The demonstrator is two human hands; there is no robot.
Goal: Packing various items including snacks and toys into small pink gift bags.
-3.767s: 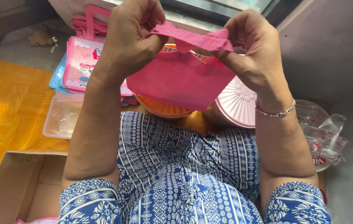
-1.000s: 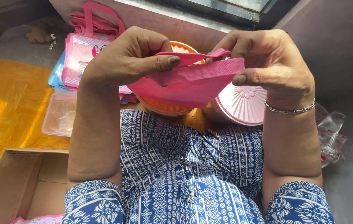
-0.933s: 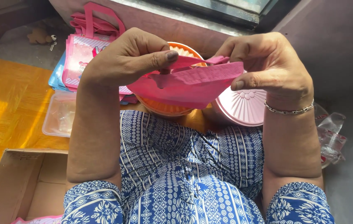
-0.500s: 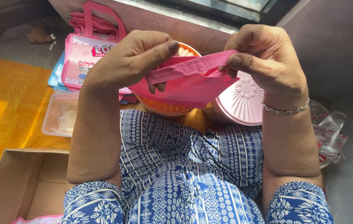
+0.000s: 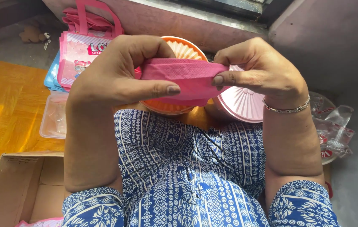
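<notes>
left hand (image 5: 115, 80) + right hand (image 5: 259, 71) pinch soft folded pink fabric bag (image 5: 183, 80) | above ribbed orange bowl (image 5: 183, 48) | ribbed pink lid (image 5: 242, 105) beside

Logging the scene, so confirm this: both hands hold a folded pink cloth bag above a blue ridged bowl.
Wrong in one respect: the ridged bowl is orange, not blue, as the head view shows. The left hand and right hand do hold the folded pink cloth bag above it.

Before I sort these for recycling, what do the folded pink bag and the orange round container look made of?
The folded pink bag, pinched between the left hand and right hand, looks like matte non-woven fabric: fine dimpled texture, soft folds. The orange round container seems glossy moulded plastic, with ribbed rays catching light.
</notes>
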